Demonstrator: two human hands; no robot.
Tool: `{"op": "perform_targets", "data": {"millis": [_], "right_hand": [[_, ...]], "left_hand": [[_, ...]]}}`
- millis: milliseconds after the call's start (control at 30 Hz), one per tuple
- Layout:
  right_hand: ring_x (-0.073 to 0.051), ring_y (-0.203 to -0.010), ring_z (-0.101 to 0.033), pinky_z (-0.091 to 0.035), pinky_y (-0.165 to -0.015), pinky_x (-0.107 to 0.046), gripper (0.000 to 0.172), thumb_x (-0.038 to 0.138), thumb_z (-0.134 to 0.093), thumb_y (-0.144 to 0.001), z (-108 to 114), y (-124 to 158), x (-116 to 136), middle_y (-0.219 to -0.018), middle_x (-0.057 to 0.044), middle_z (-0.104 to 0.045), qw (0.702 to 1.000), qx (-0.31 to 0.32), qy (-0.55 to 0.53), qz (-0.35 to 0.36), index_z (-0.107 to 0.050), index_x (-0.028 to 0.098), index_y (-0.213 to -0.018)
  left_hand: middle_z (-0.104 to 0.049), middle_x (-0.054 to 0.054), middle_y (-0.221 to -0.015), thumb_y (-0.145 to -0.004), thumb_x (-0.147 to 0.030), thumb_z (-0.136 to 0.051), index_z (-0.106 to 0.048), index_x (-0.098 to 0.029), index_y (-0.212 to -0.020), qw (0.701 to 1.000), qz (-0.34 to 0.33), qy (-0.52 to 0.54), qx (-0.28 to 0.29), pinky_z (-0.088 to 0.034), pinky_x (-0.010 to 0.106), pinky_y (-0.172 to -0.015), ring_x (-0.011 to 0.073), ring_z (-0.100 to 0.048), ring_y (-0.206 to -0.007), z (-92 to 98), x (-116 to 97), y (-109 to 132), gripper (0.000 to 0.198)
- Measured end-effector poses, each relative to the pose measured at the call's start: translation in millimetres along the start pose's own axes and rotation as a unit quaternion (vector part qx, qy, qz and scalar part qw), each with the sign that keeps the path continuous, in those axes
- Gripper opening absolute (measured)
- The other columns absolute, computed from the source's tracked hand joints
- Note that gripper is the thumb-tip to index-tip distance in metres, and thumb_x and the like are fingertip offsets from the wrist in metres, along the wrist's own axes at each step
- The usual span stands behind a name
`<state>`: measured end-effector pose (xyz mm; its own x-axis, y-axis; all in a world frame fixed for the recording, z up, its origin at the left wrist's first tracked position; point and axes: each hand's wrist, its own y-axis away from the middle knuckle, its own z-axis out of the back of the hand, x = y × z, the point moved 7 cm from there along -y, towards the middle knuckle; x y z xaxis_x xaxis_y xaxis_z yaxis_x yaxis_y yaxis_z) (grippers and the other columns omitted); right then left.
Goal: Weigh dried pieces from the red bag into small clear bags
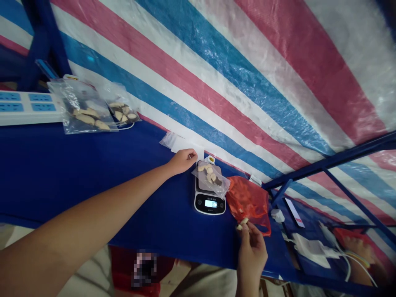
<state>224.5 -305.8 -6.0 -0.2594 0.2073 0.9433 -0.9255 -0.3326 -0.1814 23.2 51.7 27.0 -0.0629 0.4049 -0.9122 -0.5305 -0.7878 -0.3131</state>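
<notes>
My left hand (183, 160) reaches across the blue table (93, 173) and pinches the edge of an empty clear plastic bag (179, 144) lying by the striped tarp. My right hand (251, 247) is near the table's front edge, its fingers closed on a small pale piece (242, 223). Just above that hand lies a red plastic bag (247, 200). Left of the red bag stands a small digital scale (209, 200) with its display lit. On its pan rests a clear bag of pale pieces (210, 176).
Two filled clear bags (85, 111) lie at the far left beside a white power strip (27, 108). A striped tarp (247, 74) backs the table. White chargers and cables (312, 247) lie at the right, near blue frame bars (340, 159).
</notes>
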Motion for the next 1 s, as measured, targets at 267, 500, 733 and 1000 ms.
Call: {"op": "perform_targets", "data": {"millis": [267, 500, 733, 1000], "right_hand": [[-0.025, -0.097, -0.072, -0.057, -0.089, -0.035, 0.055, 0.058, -0.079, -0.077, -10, 8, 2, -0.108, -0.011, -0.075, 0.999, 0.027, -0.005, 0.029, -0.067, 0.017, -0.111], [-0.028, -0.108, -0.069, -0.054, -0.093, -0.038, 0.055, 0.061, -0.071, -0.081, -17, 15, 15, -0.115, -0.015, -0.073, 0.994, 0.043, 0.065, 0.080, -0.066, 0.016, -0.112], [-0.029, -0.111, -0.068, -0.052, -0.092, -0.036, 0.053, 0.063, -0.063, -0.086, -19, 17, 20, -0.116, -0.014, -0.074, 0.990, 0.058, 0.100, 0.084, -0.067, 0.017, -0.113], [-0.029, -0.111, -0.069, -0.052, -0.093, -0.036, 0.058, 0.067, -0.061, -0.086, -19, 18, 18, -0.118, -0.014, -0.074, 0.990, 0.044, 0.116, 0.069, -0.068, 0.017, -0.116]], "left_hand": [[-0.066, 0.000, -0.076, -0.085, -0.035, -0.056, -0.066, -0.018, -0.082, 1.000, -0.002, -0.009, -0.006, -0.046, 0.029, -0.070, 0.0135, -0.055, -0.065, 0.5, 2, -1, 0.020], [-0.064, 0.000, -0.073, -0.085, -0.035, -0.056, -0.066, -0.018, -0.081, 1.000, -0.002, -0.010, -0.003, -0.045, 0.028, -0.070, 0.0135, -0.055, -0.065, 0.2, 2, 0, 0.020], [-0.063, 0.000, -0.071, -0.085, -0.035, -0.056, -0.065, -0.018, -0.081, 1.000, 0.000, -0.011, 0.000, -0.045, 0.028, -0.069, 0.0136, -0.055, -0.065, -0.9, 4, -1, 0.020], [-0.064, 0.000, -0.073, -0.085, -0.034, -0.056, -0.066, -0.018, -0.082, 1.000, 0.005, -0.014, 0.001, -0.044, 0.028, -0.068, 0.0133, -0.054, -0.065, -0.5, 2, 0, 0.019]]}}
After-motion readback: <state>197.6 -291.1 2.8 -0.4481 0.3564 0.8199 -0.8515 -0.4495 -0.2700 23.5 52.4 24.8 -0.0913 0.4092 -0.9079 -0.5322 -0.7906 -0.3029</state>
